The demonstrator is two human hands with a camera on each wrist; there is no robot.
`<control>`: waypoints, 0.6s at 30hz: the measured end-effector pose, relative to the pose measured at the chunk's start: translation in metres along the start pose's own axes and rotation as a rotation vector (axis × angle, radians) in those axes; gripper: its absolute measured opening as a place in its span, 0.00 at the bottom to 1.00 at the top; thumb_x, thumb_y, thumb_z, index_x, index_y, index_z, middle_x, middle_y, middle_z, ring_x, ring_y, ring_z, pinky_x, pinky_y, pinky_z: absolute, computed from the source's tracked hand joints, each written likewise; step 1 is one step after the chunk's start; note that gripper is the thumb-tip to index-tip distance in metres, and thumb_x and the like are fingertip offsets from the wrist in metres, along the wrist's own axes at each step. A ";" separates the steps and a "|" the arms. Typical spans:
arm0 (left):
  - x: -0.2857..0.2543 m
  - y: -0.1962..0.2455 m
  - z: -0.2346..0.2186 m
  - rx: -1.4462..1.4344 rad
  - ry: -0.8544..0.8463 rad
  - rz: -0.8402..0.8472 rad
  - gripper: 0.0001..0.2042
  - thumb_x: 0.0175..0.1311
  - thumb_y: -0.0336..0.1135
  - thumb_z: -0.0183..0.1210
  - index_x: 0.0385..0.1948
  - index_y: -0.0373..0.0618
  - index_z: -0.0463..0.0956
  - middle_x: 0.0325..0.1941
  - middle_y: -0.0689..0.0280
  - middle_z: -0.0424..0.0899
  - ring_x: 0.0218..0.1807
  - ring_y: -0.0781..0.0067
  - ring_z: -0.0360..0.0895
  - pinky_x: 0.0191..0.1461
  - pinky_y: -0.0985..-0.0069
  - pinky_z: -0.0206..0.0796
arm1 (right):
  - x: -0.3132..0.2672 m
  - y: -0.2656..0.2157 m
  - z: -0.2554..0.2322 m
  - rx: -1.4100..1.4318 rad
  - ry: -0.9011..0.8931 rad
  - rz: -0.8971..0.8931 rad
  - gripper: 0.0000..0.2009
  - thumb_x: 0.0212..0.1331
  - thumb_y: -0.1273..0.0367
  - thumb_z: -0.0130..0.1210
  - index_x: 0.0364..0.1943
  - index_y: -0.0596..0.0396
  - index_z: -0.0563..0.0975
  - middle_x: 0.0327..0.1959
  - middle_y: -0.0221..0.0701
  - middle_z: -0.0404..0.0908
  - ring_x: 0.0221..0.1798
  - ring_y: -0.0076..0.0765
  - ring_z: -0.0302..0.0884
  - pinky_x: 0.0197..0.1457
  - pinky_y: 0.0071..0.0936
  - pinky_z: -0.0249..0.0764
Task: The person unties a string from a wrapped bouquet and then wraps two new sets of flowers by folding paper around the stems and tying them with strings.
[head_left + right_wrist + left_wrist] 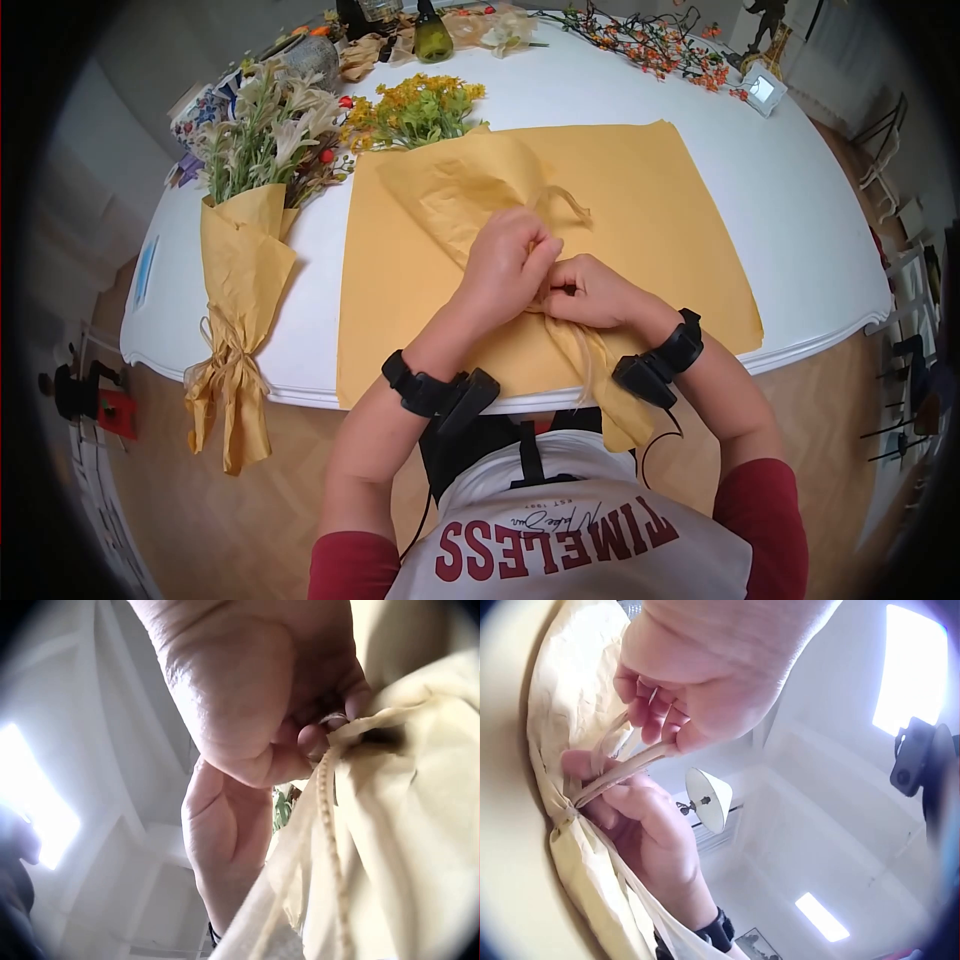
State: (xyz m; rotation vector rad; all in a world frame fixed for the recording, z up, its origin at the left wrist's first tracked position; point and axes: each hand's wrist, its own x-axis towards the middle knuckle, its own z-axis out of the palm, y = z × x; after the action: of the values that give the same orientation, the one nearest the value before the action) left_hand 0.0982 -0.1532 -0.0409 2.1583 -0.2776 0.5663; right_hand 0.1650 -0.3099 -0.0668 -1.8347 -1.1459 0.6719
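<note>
A bouquet of yellow flowers (425, 108), wrapped in yellow-tan paper (455, 185), lies slantwise on the table. My left hand (510, 262) is over its gathered neck and pinches a pale ribbon (634, 763) that runs taut from the neck, as the left wrist view shows. Close beside it, my right hand (595, 292) has thumb and fingers bent around the ribbon right at the tie. One ribbon end (570, 203) curls above the hands. A long tail (328, 825) of it hangs below the right fingers in the right wrist view. The paper's lower end hangs past the table edge.
Under the bouquet lies a large flat yellow paper sheet (690, 240) on the white table (820, 220). To the left is a wrapped bouquet (245, 250) of pale flowers with a ribbon bow. A green bottle (432, 38) and orange-berried branches (660, 50) are at the back.
</note>
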 end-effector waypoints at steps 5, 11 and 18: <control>0.011 0.011 0.004 -0.012 -0.141 -0.214 0.08 0.56 0.33 0.56 0.24 0.39 0.71 0.24 0.61 0.75 0.34 0.63 0.71 0.41 0.72 0.61 | 0.001 0.003 0.010 0.280 0.142 0.008 0.13 0.59 0.64 0.53 0.27 0.62 0.79 0.20 0.28 0.77 0.23 0.20 0.68 0.30 0.21 0.67; -0.025 0.014 -0.029 0.572 -0.336 0.089 0.07 0.52 0.34 0.58 0.22 0.41 0.74 0.21 0.57 0.76 0.29 0.55 0.74 0.31 0.66 0.63 | 0.003 0.004 -0.006 0.276 -0.018 0.298 0.14 0.61 0.62 0.53 0.31 0.60 0.82 0.19 0.23 0.76 0.26 0.14 0.68 0.31 0.14 0.66; -0.045 0.051 -0.039 0.000 -0.740 0.021 0.11 0.56 0.36 0.53 0.19 0.40 0.74 0.18 0.52 0.73 0.25 0.52 0.74 0.32 0.65 0.66 | -0.006 -0.007 -0.018 0.478 -0.164 0.261 0.10 0.57 0.67 0.57 0.39 0.59 0.81 0.29 0.27 0.80 0.32 0.17 0.74 0.38 0.15 0.71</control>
State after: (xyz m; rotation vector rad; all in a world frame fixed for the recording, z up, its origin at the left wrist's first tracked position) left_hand 0.0272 -0.1527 -0.0071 2.2898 -0.6934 -0.2492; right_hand 0.1738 -0.3201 -0.0518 -1.5446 -0.7620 1.1560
